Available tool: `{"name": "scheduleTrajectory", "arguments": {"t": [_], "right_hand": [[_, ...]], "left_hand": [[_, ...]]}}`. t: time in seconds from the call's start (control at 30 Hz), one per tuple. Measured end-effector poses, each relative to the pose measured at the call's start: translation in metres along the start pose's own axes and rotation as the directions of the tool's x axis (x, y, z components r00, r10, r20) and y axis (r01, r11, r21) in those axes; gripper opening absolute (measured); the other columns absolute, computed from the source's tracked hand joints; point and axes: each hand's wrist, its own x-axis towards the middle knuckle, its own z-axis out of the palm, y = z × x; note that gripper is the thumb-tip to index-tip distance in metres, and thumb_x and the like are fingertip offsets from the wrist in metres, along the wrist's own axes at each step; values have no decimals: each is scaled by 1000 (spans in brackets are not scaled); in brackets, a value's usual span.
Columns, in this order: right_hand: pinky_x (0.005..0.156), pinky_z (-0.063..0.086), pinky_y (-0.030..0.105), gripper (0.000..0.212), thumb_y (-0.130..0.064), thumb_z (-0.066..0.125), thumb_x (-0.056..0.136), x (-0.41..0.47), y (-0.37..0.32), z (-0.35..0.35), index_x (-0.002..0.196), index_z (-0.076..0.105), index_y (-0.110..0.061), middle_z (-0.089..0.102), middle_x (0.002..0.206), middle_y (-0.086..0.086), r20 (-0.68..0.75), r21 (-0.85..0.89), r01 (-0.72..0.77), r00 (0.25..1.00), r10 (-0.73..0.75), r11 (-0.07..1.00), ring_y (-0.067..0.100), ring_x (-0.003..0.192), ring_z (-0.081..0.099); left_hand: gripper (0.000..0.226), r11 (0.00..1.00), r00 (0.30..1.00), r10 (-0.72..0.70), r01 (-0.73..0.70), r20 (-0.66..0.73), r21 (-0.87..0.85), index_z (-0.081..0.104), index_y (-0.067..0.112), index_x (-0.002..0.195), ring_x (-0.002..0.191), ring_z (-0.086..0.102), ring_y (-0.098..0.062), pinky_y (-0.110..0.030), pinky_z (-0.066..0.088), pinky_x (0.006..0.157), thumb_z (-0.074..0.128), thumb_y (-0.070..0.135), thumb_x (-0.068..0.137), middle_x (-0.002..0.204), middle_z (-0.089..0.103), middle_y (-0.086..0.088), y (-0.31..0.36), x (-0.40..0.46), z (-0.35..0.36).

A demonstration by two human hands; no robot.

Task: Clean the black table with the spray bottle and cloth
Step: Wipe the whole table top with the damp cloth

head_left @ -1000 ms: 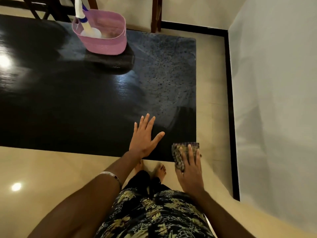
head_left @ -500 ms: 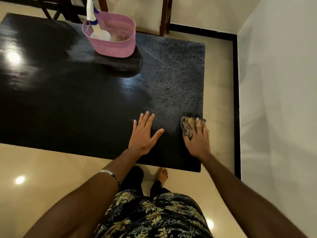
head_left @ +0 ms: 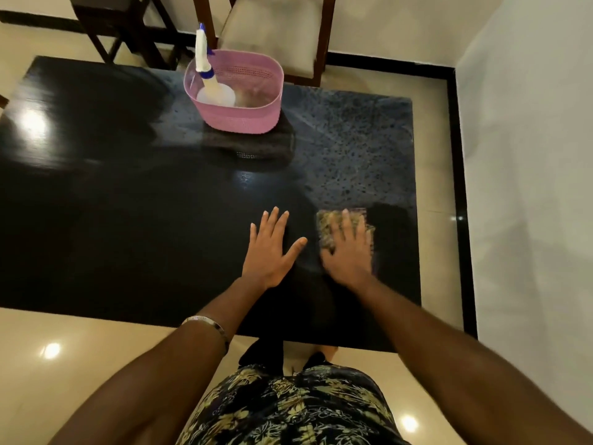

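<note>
The glossy black table (head_left: 128, 220) fills the middle of the view; its right part is speckled with spray droplets. My right hand (head_left: 348, 252) presses a patterned cloth (head_left: 327, 228) flat on the table near the right edge, blurred by motion. My left hand (head_left: 271, 252) lies flat on the table beside it, fingers spread, holding nothing. The white spray bottle (head_left: 208, 75) with blue trim stands inside a pink basket (head_left: 253, 120) at the back of the table.
A wooden chair with a pale seat (head_left: 272, 30) stands behind the table, a dark stool (head_left: 112, 17) to its left. A white wall (head_left: 529, 187) runs close along the right. Glossy beige floor (head_left: 64, 348) surrounds the table.
My right hand has slid the cloth from the table's near right corner farther onto the top and leftward, leaving a dark wiped patch. My left hand has stayed flat in place.
</note>
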Motion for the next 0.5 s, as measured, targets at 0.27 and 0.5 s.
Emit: {"name": "scheduleTrajectory", "arguments": {"t": [0.27, 0.5], "right_hand": [[123, -6, 51, 69, -55, 34, 95, -44, -75, 39, 158, 21, -30, 2, 168, 3, 79, -54, 484, 874, -479, 874, 30, 153, -13], [123, -5, 50, 78, -51, 46, 97, -26, 67, 6, 158, 2, -32, -12, 167, -2, -49, 23, -121, 991, 122, 992, 31, 154, -8]], "left_hand": [[82, 999, 998, 43, -44, 55, 19, 8, 24, 158, 151, -12, -15, -43, -9, 122, 21, 71, 91, 166, -2, 2, -23, 33, -20], [83, 998, 996, 61, -61, 62, -2, 11, 23, 157, 151, -11, -15, -43, -8, 122, 21, 71, 91, 166, 0, 1, -30, 43, -27]]}}
